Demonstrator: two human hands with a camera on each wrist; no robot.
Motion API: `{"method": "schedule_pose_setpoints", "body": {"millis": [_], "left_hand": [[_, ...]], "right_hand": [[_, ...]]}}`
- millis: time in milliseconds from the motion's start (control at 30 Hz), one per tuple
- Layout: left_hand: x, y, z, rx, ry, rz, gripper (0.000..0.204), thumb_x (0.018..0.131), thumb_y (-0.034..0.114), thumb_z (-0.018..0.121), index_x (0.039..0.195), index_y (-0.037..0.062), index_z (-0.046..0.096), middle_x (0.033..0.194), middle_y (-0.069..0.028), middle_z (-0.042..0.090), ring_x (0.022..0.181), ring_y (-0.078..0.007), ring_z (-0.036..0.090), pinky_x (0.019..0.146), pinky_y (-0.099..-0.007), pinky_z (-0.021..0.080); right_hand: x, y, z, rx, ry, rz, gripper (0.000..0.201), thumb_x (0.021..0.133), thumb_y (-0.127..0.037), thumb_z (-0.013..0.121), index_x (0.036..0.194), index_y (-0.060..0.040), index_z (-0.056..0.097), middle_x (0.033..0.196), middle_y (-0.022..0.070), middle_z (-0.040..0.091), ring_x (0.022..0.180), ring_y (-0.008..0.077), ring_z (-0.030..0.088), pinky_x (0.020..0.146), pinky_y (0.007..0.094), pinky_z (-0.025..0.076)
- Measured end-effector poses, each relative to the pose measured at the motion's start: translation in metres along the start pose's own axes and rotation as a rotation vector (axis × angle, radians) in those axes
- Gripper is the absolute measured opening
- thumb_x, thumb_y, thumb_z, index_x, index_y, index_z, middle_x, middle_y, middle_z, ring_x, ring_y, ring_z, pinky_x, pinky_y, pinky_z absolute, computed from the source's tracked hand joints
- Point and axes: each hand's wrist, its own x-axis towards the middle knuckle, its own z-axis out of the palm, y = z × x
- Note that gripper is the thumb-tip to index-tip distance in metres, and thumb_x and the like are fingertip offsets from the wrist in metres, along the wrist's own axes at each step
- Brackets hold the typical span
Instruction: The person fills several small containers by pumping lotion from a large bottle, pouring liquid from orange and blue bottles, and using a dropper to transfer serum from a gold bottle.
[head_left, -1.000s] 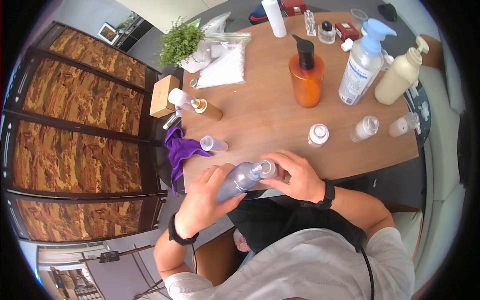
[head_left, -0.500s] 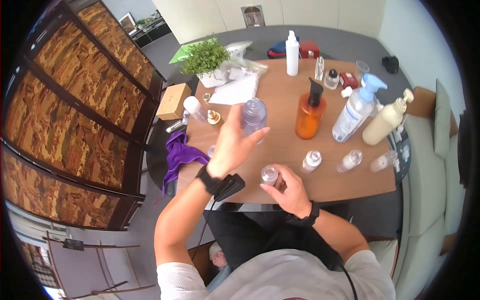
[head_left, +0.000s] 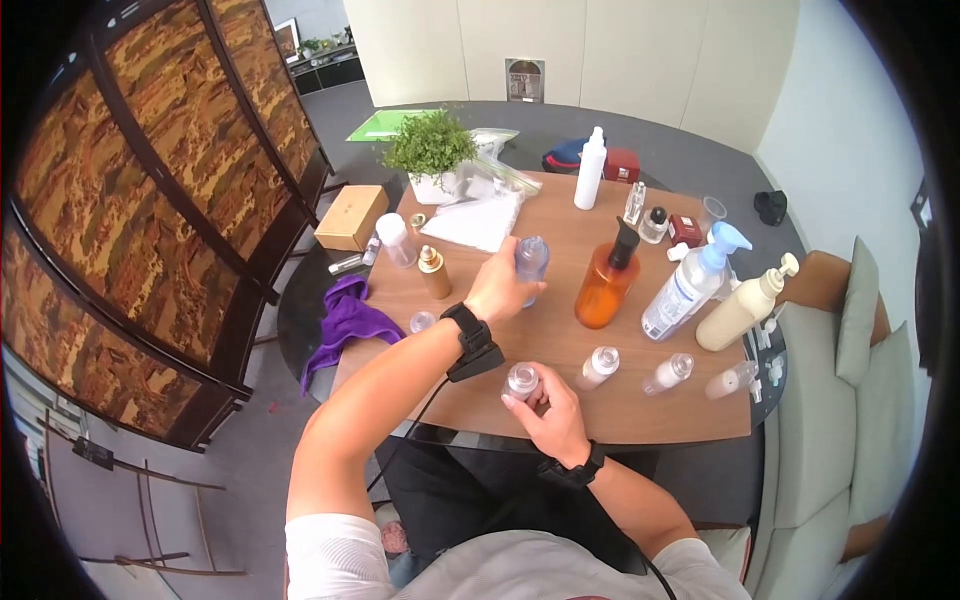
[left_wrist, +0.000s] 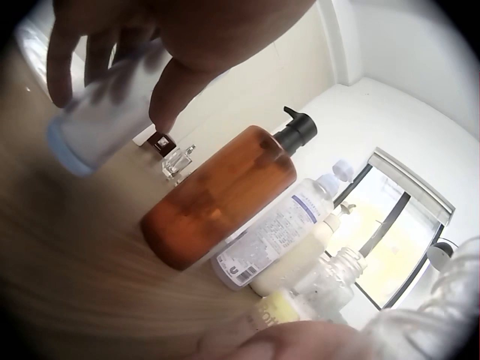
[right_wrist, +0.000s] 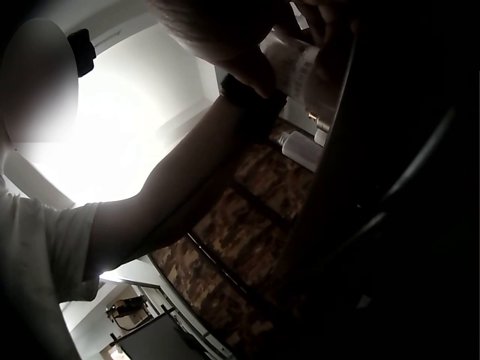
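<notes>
My left hand (head_left: 498,288) reaches over the middle of the table and grips a translucent bluish bottle (head_left: 534,258), which stands nearly upright left of the amber pump bottle (head_left: 606,288). In the left wrist view, fingers and thumb wrap this bottle's sides, its blue base (left_wrist: 69,154) close to the tabletop. Near the front edge, my right hand (head_left: 556,418) holds a small clear open-necked bottle (head_left: 521,383), thumb on one side and fingers behind. The right wrist view is dark, with part of that small bottle (right_wrist: 289,64) showing in the hand.
Several small bottles, one of them a clear bottle (head_left: 668,374), line the front right. Behind them stand a blue-topped pump bottle (head_left: 682,295) and a cream pump bottle (head_left: 738,315). At left are a gold-topped bottle (head_left: 433,272), a purple cloth (head_left: 350,322) and a potted plant (head_left: 430,150).
My left hand has carried the bluish bottle from beside the small bottle, away from my body, to mid-table. The right hand keeps holding the small bottle near the front edge. The head view has tilted up.
</notes>
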Motion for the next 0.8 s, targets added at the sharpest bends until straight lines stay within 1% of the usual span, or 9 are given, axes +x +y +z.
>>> {"method": "schedule_pose_setpoints", "body": {"millis": [100,200,300,400,500,600,700,800], "left_hand": [[0.003,-0.006,0.001,-0.024,-0.006,-0.004,0.076,0.083,0.016,0.086,0.143,-0.0032,0.044,0.127,-0.0247,0.067,0.120,-0.0365,0.066,0.103,-0.0437,0.051],[0.003,-0.007,0.002,-0.015,-0.013,-0.027,0.078,0.083,0.017,0.087,0.145,-0.0028,0.044,0.128,-0.0247,0.067,0.121,-0.0360,0.065,0.104,-0.0435,0.051],[0.006,-0.018,0.005,0.019,0.011,-0.032,0.078,0.083,0.017,0.087,0.145,-0.0026,0.044,0.128,-0.0247,0.067,0.121,-0.0366,0.065,0.104,-0.0433,0.051],[0.008,-0.022,0.003,-0.020,0.000,-0.047,0.079,0.083,0.018,0.087,0.145,-0.0025,0.044,0.129,-0.0236,0.067,0.122,-0.0349,0.065,0.104,-0.0427,0.051],[0.014,-0.040,0.008,-0.094,-0.006,-0.029,0.081,0.082,0.018,0.088,0.146,-0.0030,0.042,0.131,-0.0243,0.065,0.123,-0.0338,0.064,0.104,-0.0416,0.051],[0.006,-0.028,0.003,-0.041,-0.010,-0.071,0.083,0.083,0.018,0.088,0.147,-0.0043,0.040,0.134,-0.0250,0.062,0.123,-0.0334,0.064,0.105,-0.0403,0.051],[-0.008,-0.019,-0.003,-0.129,0.071,0.014,0.087,0.081,0.022,0.088,0.147,-0.0043,0.038,0.136,-0.0294,0.062,0.127,-0.0409,0.062,0.107,-0.0457,0.050],[-0.033,0.007,-0.032,-0.124,0.106,0.110,0.085,0.086,0.020,0.087,0.150,-0.0037,0.038,0.138,-0.0236,0.059,0.122,-0.0306,0.063,0.107,-0.0408,0.052]], "right_hand": [[0.000,0.001,0.000,0.011,0.001,0.003,0.046,0.088,-0.011,0.082,0.128,0.0023,0.062,0.092,0.0093,0.068,0.065,0.0136,0.060,0.063,0.0294,0.049],[0.000,0.001,0.000,0.018,-0.004,0.008,0.046,0.089,-0.011,0.082,0.128,0.0025,0.062,0.090,0.0089,0.068,0.065,0.0134,0.060,0.063,0.0293,0.049],[0.000,0.001,0.001,0.015,-0.004,0.009,0.046,0.089,-0.011,0.081,0.129,0.0024,0.062,0.090,0.0087,0.067,0.065,0.0135,0.060,0.063,0.0293,0.049],[0.001,0.002,0.001,0.010,0.002,-0.005,0.047,0.089,-0.011,0.081,0.129,0.0023,0.062,0.090,0.0086,0.067,0.065,0.0135,0.060,0.063,0.0293,0.049],[0.002,0.001,0.002,0.003,-0.004,-0.012,0.047,0.089,-0.011,0.081,0.130,0.0021,0.062,0.090,0.0086,0.067,0.065,0.0134,0.060,0.063,0.0292,0.049],[0.002,0.003,0.002,-0.005,-0.018,0.005,0.047,0.089,-0.011,0.081,0.130,0.0019,0.061,0.091,0.0086,0.067,0.066,0.0136,0.060,0.064,0.0293,0.050],[0.003,0.003,0.004,-0.027,-0.021,0.012,0.048,0.089,-0.010,0.080,0.131,0.0019,0.060,0.094,0.0094,0.067,0.067,0.0148,0.061,0.065,0.0299,0.051],[0.006,0.000,0.005,-0.074,-0.025,-0.001,0.049,0.089,-0.010,0.080,0.132,0.0019,0.059,0.098,0.0111,0.067,0.069,0.0170,0.063,0.067,0.0313,0.052]]}}
